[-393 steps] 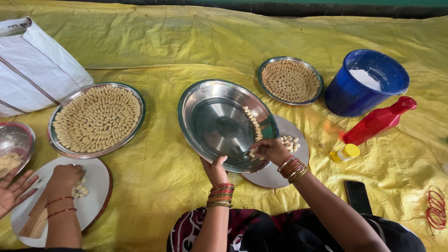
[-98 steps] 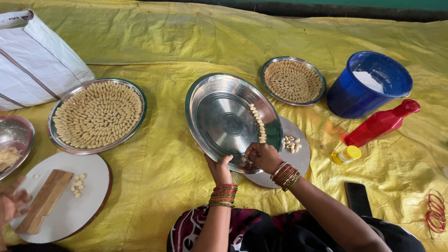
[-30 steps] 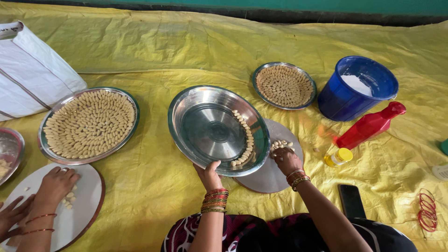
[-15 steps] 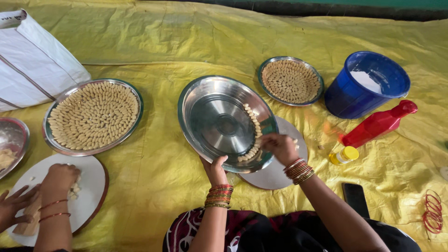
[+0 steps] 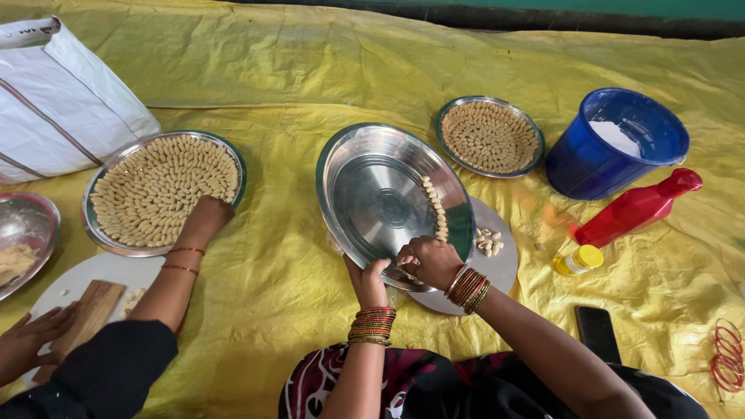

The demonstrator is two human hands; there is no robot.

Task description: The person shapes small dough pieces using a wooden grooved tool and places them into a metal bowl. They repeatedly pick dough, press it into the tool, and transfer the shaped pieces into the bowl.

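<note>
Soft, even daylight, bright overall; mild glare on the steel plate (image 5: 388,198), faint shadows, sharp focus, slight wide-angle stretching at the edges

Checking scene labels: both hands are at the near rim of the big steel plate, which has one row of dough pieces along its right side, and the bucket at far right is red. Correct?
Not quite. The head view shows the bucket is blue; the red thing beside it is a bottle. The rest holds: left hand and right hand are at the near rim of the steel plate, with one row of dough pieces.
</note>
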